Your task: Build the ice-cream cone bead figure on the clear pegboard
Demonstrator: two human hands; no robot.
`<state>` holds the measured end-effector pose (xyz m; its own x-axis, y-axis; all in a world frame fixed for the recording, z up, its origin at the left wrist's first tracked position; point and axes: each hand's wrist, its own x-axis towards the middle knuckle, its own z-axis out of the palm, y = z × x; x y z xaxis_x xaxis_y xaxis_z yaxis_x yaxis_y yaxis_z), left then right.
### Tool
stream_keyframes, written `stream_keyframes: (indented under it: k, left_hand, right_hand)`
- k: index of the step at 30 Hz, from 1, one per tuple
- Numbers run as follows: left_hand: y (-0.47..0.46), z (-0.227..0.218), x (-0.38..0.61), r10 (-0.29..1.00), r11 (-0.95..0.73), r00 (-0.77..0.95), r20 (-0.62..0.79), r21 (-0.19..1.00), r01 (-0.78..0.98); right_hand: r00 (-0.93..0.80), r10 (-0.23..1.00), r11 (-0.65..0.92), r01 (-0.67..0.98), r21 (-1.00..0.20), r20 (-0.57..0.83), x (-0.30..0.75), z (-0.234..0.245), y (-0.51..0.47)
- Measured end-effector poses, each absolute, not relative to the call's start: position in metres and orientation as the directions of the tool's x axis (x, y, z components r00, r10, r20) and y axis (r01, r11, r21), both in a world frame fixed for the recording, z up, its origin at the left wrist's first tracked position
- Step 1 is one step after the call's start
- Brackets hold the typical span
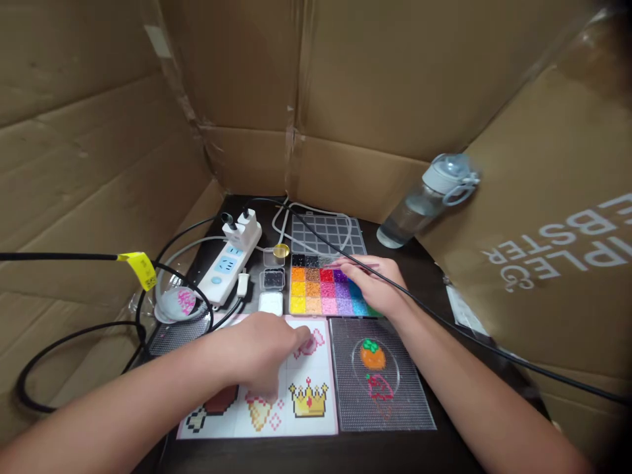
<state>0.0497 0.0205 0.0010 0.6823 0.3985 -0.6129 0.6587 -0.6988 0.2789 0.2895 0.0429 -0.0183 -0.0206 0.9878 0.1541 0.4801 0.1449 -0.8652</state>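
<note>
My left hand (266, 349) lies over a printed pattern sheet (311, 421), its index finger stretched onto a pink candy picture (310, 342). Nothing shows in that hand, and its other fingers are partly hidden. My right hand (378, 280) pinches purplish-pink tweezers (363, 264), whose tip is over the bead box (290, 289) near the dark and red beads. A clear pegboard (409, 408) lies right of the sheet. On it are an orange fruit of beads (372, 355) with green leaves and a red bead outline (380, 388), its lower part thin and unfilled.
A white power strip (222, 270) with plugs and a bag of pink beads (185, 301) stand left. Small containers (271, 280) sit beside the box. A black cable (424, 306) crosses above my right arm. A water bottle (415, 204) leans back right; cardboard walls (365, 158) surround the table.
</note>
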Motion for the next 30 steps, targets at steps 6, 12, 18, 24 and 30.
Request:
stream_keyframes:
  k: [6,12,18,24,30]
  left_hand:
    - [0.024,0.003,0.051,0.379,-0.687,0.688,-0.619,0.309,0.658]
    - [0.023,0.002,0.052,0.386,-0.674,0.661,-0.644,0.292,0.679]
    - [0.023,0.004,0.054,0.388,-0.684,0.656,-0.647,0.275,0.676]
    - [0.023,0.004,0.052,0.393,-0.681,0.667,-0.633,0.287,0.674]
    - [0.023,0.004,0.053,0.392,-0.689,0.659,-0.641,0.27,0.672]
  right_hand:
    - [0.034,0.995,0.056,0.617,-0.785,0.098,0.281,-0.04,0.051]
    - [0.055,0.992,0.062,0.581,-0.812,0.116,0.281,-0.049,0.047]
    - [0.037,0.992,0.076,0.566,-0.821,0.118,0.279,-0.051,0.048]
    - [0.068,0.986,0.085,0.576,-0.813,0.151,0.281,-0.053,0.048]
    - [0.034,0.991,0.084,0.607,-0.79,0.131,0.282,-0.05,0.049]
